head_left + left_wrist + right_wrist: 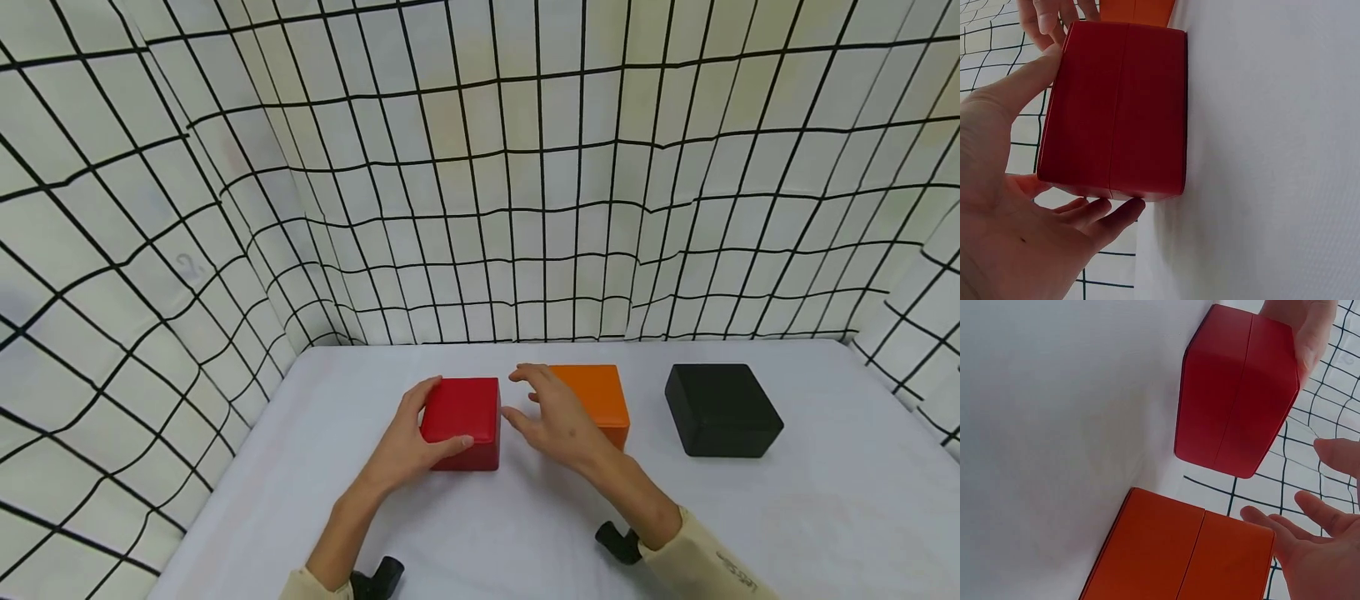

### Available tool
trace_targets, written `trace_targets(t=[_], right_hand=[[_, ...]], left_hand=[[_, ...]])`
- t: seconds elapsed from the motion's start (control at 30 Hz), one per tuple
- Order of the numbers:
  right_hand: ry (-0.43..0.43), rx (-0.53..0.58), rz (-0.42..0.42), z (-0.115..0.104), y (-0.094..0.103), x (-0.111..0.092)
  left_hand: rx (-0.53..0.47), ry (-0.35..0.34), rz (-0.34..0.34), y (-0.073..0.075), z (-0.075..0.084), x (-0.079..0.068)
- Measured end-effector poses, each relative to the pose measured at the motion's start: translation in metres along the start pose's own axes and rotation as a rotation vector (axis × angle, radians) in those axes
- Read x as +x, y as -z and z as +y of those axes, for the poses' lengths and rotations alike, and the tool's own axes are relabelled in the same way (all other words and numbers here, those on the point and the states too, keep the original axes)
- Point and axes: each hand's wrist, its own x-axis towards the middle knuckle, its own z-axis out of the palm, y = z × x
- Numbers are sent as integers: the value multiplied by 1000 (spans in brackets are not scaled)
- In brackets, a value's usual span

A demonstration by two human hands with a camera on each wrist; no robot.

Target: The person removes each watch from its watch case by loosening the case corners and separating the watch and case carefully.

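Note:
A red box (pixel 462 417) with a seam round its sides sits on the white table. My left hand (pixel 412 437) holds it from the left, thumb at the front top edge and fingers along its left side, as the left wrist view also shows. To the right of the red box is my right hand (pixel 558 417), its fingers spread and a gap between them and the box. Behind that hand, and partly hidden by it, stands an orange box (pixel 596 396). The right wrist view shows the orange box's seamed side (pixel 1172 550) close to the right fingers (pixel 1322 515).
A black box (pixel 723 410) stands farther right on the table (pixel 825 500). Black netting (pixel 487 175) over white sheeting rises behind the table and on both sides. Small black fittings (pixel 618 543) are at both wrists, by the beige sleeves.

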Motion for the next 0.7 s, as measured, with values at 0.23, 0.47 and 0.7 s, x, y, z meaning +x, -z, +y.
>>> trace_targets(t=[0.23, 0.47, 0.7], right_hand=[[-51, -22, -79, -3, -5, 4], [-74, -32, -147, -3, -8, 6], [-72, -68, -179, -4, -9, 9]], left_hand=[[-19, -2, -61, 4, -3, 1], [-44, 5, -92, 6, -9, 3], [-63, 7, -112, 7, -14, 4]])
